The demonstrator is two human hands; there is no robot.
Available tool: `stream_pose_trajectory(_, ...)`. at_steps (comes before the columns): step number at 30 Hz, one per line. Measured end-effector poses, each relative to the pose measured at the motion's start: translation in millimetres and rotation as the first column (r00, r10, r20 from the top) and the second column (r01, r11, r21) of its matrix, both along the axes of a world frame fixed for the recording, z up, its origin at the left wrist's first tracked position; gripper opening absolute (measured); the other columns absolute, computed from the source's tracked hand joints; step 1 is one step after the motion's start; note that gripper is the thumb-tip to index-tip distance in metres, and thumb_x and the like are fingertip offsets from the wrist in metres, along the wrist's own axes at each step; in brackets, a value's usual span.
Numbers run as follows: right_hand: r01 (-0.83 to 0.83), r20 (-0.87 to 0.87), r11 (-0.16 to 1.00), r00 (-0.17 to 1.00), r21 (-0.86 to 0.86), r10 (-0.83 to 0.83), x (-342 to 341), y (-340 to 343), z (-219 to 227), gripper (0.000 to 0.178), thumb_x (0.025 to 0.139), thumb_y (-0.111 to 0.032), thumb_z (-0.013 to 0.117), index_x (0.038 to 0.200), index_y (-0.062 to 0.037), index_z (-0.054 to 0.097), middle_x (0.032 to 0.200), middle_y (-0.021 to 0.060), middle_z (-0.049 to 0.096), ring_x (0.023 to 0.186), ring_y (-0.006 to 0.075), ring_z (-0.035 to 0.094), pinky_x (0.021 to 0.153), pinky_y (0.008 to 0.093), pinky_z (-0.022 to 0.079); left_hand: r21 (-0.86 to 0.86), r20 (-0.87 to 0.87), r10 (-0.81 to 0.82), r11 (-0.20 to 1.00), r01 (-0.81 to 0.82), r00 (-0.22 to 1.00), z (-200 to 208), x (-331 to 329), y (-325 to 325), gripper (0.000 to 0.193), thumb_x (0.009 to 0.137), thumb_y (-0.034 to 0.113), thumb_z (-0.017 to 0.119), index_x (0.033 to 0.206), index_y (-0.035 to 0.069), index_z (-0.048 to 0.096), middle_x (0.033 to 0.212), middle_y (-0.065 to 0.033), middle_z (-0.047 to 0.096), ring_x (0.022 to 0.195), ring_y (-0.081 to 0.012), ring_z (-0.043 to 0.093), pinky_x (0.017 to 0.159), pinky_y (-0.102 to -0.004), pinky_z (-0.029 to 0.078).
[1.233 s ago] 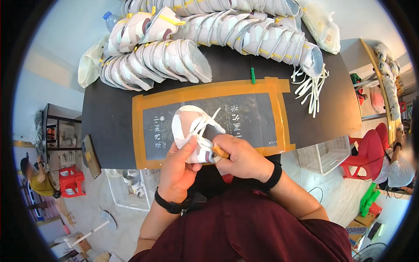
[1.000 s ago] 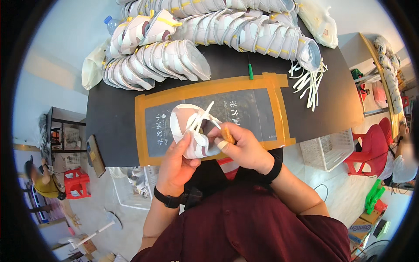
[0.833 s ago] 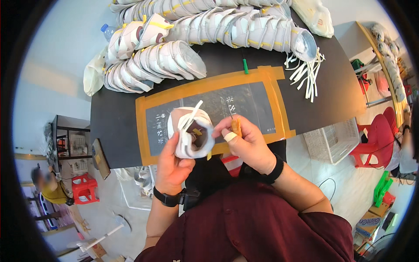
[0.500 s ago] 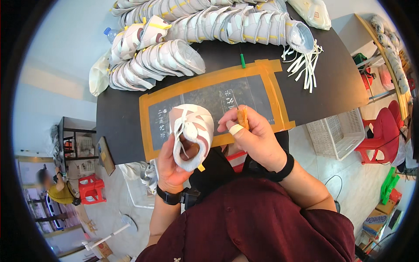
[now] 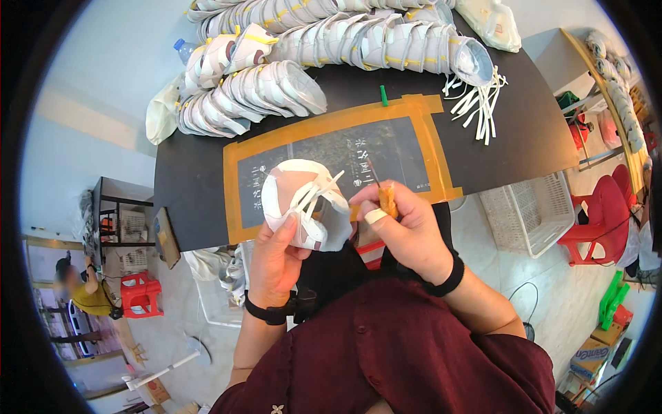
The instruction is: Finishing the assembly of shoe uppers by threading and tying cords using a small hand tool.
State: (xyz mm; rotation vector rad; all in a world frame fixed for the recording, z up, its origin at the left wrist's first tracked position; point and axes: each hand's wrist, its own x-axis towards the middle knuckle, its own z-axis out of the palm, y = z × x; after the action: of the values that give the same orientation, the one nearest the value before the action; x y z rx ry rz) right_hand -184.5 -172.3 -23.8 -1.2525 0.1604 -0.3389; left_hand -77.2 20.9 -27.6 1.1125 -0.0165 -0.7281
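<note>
Because each is tucked into the next, little room seems to be taken by the row of shoe uppers (image 5: 252,100) at the upper left, where pale panels, soft grey lining and yellow tabs are shown. Left of the frame's centre, a single shoe upper (image 5: 286,181) is grasped in the left hand (image 5: 276,252), the thumb laid over its near side, perhaps so that the white laces (image 5: 329,185) are left uncovered. Its toe is rounded, with a smooth pinkish panel edged in white. Behind it, a dark, slightly glossy sheet is framed by brown tape (image 5: 232,190), presumably against sliding. Above centre, a smooth green handle (image 5: 383,95) is seen at the tape's far edge. Right of centre, a slim tool (image 5: 388,200) is grasped in the right hand (image 5: 403,221), its thin shaft pointed upward, seemingly to be kept clear of the upper; whether the upper is touched by the fingertips cannot be told. At the upper right, flat, ribbon-like strips (image 5: 480,107) are fanned over the dark table (image 5: 524,138). Farther right, a white lattice-walled plastic crate (image 5: 531,217) is placed low beside it.
</note>
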Motion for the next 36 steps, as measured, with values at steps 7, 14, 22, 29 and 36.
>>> stream_pose_trajectory(7,0.030,-0.175,0.992,0.983,-0.121,-0.051,7,31,-11,0.025,0.089,-0.013,0.068,0.111,-0.0003,0.065,0.092,0.0061,0.064,0.083,0.0118,0.058,0.077,0.0260,0.047,0.064,0.168,0.055,0.996,-0.066,0.984,-1,-13,-12,0.023,0.093,0.019,0.065,0.114,0.010,0.061,0.095,0.0000,0.065,0.074,-0.0055,0.056,0.055,-0.0206,0.038)
stream_pose_trajectory(14,0.177,-0.113,0.981,0.979,0.082,-0.168,26,51,-37,0.017,0.084,-0.005,0.071,0.100,-0.0027,0.064,0.097,0.0053,0.056,0.086,0.0137,0.055,0.075,0.0272,0.046,0.217,0.334,-0.044,0.976,-0.032,0.942,-3,-26,-21,0.019,0.095,0.020,0.062,0.110,0.006,0.061,0.088,0.0030,0.061,0.067,-0.0016,0.048,0.055,-0.0190,0.038)
stream_pose_trajectory(22,0.143,-0.191,0.886,0.980,0.441,-0.063,26,50,-27,0.010,0.091,-0.011,0.066,0.097,-0.0058,0.059,0.083,-0.0030,0.052,0.077,0.0051,0.050,0.069,0.0218,0.043,0.330,0.518,-0.109,0.940,-0.081,0.849,-10,-21,-25,0.023,0.097,0.014,0.058,0.114,-0.001,0.062,0.091,0.0021,0.063,0.079,-0.0033,0.053,0.067,-0.0212,0.044)
stream_pose_trajectory(29,-0.046,-0.272,0.857,0.938,0.513,0.213,25,31,-18,0.011,0.095,-0.017,0.062,0.099,-0.0093,0.056,0.079,-0.0051,0.051,0.068,0.0036,0.044,0.060,0.0203,0.037,0.337,0.537,-0.166,0.941,-0.030,0.827,-23,-12,-11,0.025,0.097,0.012,0.057,0.118,-0.002,0.060,0.099,-0.0025,0.065,0.089,-0.0090,0.056,0.078,-0.0268,0.047)
stream_pose_trajectory(36,-0.166,-0.137,0.754,0.937,0.636,0.322,28,26,-28,0.008,0.095,-0.017,0.061,0.099,-0.0124,0.055,0.081,-0.0062,0.049,0.064,0.0038,0.038,0.058,0.0195,0.033,0.405,0.666,-0.321,0.914,0.035,0.673,-26,3,-1,0.025,0.095,0.012,0.060,0.116,-0.001,0.061,0.100,-0.0062,0.065,0.086,-0.0132,0.059,0.076,-0.0276,0.047)
